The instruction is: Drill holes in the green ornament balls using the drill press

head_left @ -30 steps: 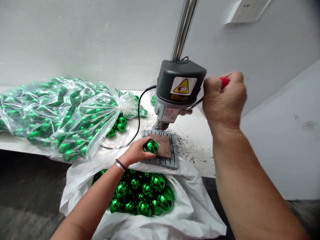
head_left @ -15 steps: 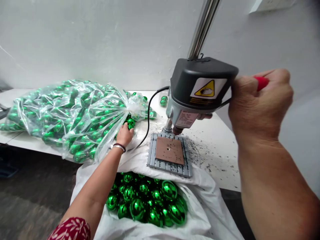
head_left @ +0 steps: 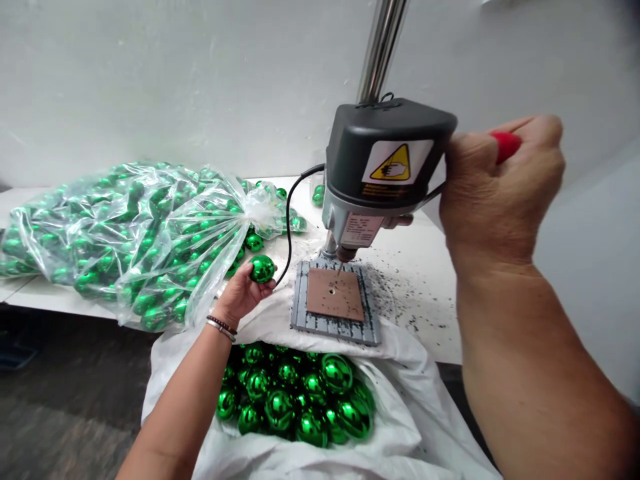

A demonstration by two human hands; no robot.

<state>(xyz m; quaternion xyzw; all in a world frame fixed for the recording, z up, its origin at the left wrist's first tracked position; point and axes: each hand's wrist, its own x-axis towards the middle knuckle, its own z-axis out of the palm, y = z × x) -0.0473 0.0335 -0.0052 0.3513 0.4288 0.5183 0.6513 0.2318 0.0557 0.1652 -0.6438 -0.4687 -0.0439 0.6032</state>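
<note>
A shiny green bauble [head_left: 262, 269] is held in the fingers of my left hand [head_left: 243, 291], just left of the drill press base. My right hand [head_left: 500, 187] is wrapped round the red-knobbed lever [head_left: 506, 147] on the right of the drill press [head_left: 393, 157]. Its thin drill bit [head_left: 340, 269] points down, apart from the brown square plate [head_left: 335, 303], which has a small hole in it. This plate lies on the grey slotted base [head_left: 301, 313]. Below it, several green baubles [head_left: 280, 407] lie in an opened white sack [head_left: 390, 413].
A large clear plastic bag [head_left: 125, 240], full of green baubles, lies tied on the white table [head_left: 425, 267] at the left. Dark shavings are scattered right of the base. A black cable [head_left: 289, 230] loops left of the drill press. A bauble [head_left: 317, 195] sits behind it.
My left hand has come back from beside the bag's knot, towards me, with a green bauble in its fingers. My right hand stays on the lever. The view has shifted slightly.
</note>
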